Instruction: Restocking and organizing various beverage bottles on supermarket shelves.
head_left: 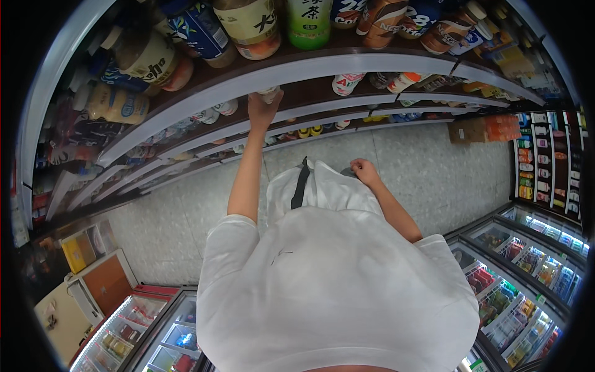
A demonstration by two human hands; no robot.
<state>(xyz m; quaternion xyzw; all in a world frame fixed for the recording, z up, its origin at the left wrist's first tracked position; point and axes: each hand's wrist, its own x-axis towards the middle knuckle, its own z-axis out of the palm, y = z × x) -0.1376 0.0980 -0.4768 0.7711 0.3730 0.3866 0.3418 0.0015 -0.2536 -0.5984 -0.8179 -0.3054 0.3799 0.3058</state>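
My left hand [263,109] reaches forward to a lower store shelf [322,93] and is closed around a small pale bottle [269,93] at the shelf's front edge. My right hand [364,171] is pulled in near my body, fingers curled on the top edge of a white bag [322,189] with a dark strap [300,185] that hangs in front of me. My white shirt fills the lower middle of the view.
Curved shelves hold large drink bottles [251,28] on top and smaller bottles and cans below. A cardboard box [483,130] sits on the grey floor at right. Glass-topped chest freezers [527,273] stand at lower right and lower left.
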